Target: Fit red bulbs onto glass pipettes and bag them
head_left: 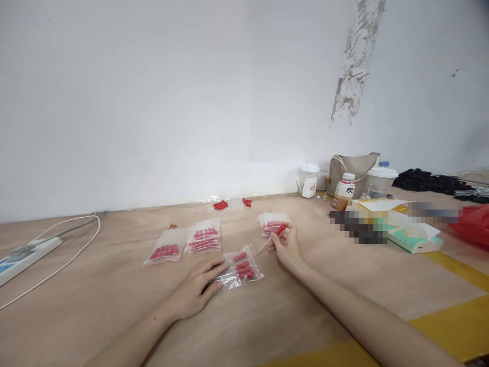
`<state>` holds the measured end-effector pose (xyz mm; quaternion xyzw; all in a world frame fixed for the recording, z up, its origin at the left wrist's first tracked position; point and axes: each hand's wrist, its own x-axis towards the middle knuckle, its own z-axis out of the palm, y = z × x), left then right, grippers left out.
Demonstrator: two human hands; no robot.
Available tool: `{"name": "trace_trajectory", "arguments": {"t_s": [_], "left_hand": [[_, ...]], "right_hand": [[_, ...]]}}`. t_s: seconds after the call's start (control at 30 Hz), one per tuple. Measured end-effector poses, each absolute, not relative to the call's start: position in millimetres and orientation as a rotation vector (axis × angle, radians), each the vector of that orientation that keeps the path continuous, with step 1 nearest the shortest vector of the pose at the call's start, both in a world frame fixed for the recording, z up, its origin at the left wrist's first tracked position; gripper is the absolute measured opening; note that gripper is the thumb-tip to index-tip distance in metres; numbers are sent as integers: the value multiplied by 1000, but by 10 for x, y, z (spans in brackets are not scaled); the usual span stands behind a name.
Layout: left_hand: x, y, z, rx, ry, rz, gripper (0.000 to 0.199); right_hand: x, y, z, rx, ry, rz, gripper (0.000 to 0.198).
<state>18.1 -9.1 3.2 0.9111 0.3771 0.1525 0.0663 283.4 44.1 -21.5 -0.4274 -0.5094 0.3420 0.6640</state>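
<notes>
A clear zip bag [231,279] with several red-bulbed droppers inside lies flat on the table, its red-edged mouth facing right. My left hand [196,289] rests over the bag's left end, fingers and thumb gripping its edges. Pinched in my right hand [289,248] is a single dropper [281,229], red bulb up. Its thin clear stem slants down and left toward the bag's mouth; whether the tip is inside I cannot tell. Just behind my right fingers sits a stack of filled bags [267,224].
More filled bags [204,235] and another bag [165,250] lie behind my left hand. Loose red bulbs [220,205] are near the wall. A power strip [30,257] stands far left. On the right are a lidded cup [309,181], a bottle [344,192] and a tissue pack [414,235].
</notes>
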Motion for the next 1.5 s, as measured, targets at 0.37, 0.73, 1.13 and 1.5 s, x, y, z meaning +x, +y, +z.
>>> {"name": "trace_trajectory", "arguments": {"t_s": [0.37,0.73,1.13,1.5], "left_hand": [[178,-74,12,2695,1162,469,39],[188,-95,14,2692,1161,516,39],[200,-115,9,2665,1186,525,42],[433,111,201,3027,855,319,39]], "right_hand": [[2682,394,-322,-938,-1082,1144,31],[2678,377,-300,-1185,-1748,570,15],[2671,330,-314,-912,-1602,1311,44],[3035,286,-181,-1088,-1917,931,28]]}}
